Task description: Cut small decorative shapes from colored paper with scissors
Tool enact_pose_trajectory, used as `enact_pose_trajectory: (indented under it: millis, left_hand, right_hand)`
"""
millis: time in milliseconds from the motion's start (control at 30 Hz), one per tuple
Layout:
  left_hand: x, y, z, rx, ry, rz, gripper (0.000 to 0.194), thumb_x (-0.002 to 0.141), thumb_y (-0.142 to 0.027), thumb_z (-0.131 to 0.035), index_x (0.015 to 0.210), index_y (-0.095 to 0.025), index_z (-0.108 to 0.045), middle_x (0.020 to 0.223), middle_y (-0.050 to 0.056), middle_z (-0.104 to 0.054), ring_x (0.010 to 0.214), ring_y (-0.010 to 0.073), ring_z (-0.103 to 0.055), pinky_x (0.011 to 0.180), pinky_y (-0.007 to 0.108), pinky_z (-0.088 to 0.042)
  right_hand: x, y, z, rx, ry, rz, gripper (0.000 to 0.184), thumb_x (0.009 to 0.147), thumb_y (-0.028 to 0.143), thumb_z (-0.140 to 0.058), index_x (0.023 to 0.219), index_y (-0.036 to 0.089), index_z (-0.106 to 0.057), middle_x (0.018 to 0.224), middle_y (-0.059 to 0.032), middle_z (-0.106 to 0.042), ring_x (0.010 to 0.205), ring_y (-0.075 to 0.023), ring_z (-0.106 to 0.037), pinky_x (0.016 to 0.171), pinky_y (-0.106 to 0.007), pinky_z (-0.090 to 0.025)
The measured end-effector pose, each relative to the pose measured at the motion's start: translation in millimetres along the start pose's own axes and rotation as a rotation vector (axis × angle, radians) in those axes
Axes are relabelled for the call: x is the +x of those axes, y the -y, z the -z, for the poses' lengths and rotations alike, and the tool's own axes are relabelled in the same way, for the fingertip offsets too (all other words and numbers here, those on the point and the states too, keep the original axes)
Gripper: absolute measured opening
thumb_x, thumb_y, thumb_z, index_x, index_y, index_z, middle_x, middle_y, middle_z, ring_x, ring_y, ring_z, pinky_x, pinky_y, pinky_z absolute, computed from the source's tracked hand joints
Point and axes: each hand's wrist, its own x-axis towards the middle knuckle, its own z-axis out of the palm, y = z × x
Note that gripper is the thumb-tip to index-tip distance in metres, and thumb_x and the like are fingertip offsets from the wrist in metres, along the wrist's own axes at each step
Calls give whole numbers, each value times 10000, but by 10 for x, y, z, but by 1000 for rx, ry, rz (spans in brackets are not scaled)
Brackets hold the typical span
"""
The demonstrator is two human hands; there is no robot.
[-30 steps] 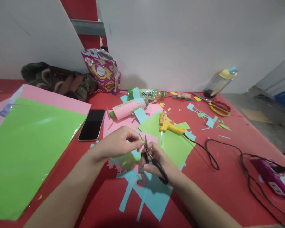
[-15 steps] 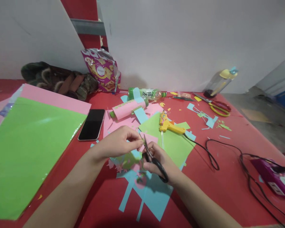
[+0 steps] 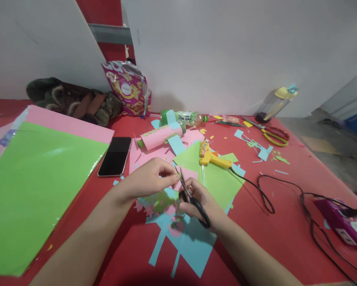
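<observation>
My right hand [image 3: 203,198] is wrapped round the black handles of a pair of scissors [image 3: 199,208], whose narrow blades point up and away, slightly apart. My left hand [image 3: 157,176] is closed in a pinch at the blade tips. A tiny bit of green paper [image 3: 180,177] shows between its fingertips and the blades; its shape is too small to make out. Below both hands lie a light blue sheet [image 3: 193,246] with cut strips, and a heap of pink and green paper cutouts [image 3: 163,202].
A yellow glue gun [image 3: 215,159] rests on green paper, its black cord running right to a purple power strip [image 3: 342,224]. A phone [image 3: 115,157] and large green sheets [image 3: 50,190] lie left. Behind are a paper-wrapped roll [image 3: 160,137], a bottle [image 3: 193,118] and larger scissors [image 3: 273,135].
Almost nothing differs. The scissors and my right hand have shifted very slightly, while my left hand keeps its pinch in the same place.
</observation>
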Motion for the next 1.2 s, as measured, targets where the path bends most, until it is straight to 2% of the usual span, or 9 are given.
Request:
enact_pose_trajectory:
  millis: [300,533,700,867,1200]
  left_hand:
    - [13,23,-40,-79,-37,-21,247,727,-200,-411,493,-130,-451,468,-44,-359,471,67,-326,453,188,-257]
    - [27,29,-69,-152,-75,-55,248,724,-164,-428,485,-122,-481,467,-50,-391,475,55,-358,455,168,-274]
    - [31,16,-85,-135,-82,-57,239,722,-177,-436,496,-120,-489,462,-51,-378,462,55,-348,439,168,-270]
    - [21,-13,-84,-116,-76,-46,222,720,-175,-433,521,-114,-511,485,-40,-416,482,60,-378,453,166,-290]
    - [19,-27,-123,-160,-114,-33,213,723,-160,-433,532,-122,-518,503,-39,-464,495,61,-401,472,159,-311]
  right_hand:
    - [0,-33,10,38,-22,22,412,579,406,-685,734,189,-371,569,88,-327,465,-41,-305,428,-183,-238]
    - [-3,-50,20,48,-16,43,407,595,407,-677,756,190,-372,579,84,-347,465,-42,-324,428,-177,-265]
    - [-8,-15,18,46,13,37,431,588,445,-666,772,202,-361,600,76,-352,490,-57,-355,455,-196,-294]
    - [-4,-20,25,33,33,26,449,586,464,-661,783,209,-348,611,66,-353,505,-71,-356,473,-216,-276]
    - [-7,-13,26,5,-1,56,417,608,446,-649,784,205,-358,602,68,-329,484,-65,-325,456,-211,-271]
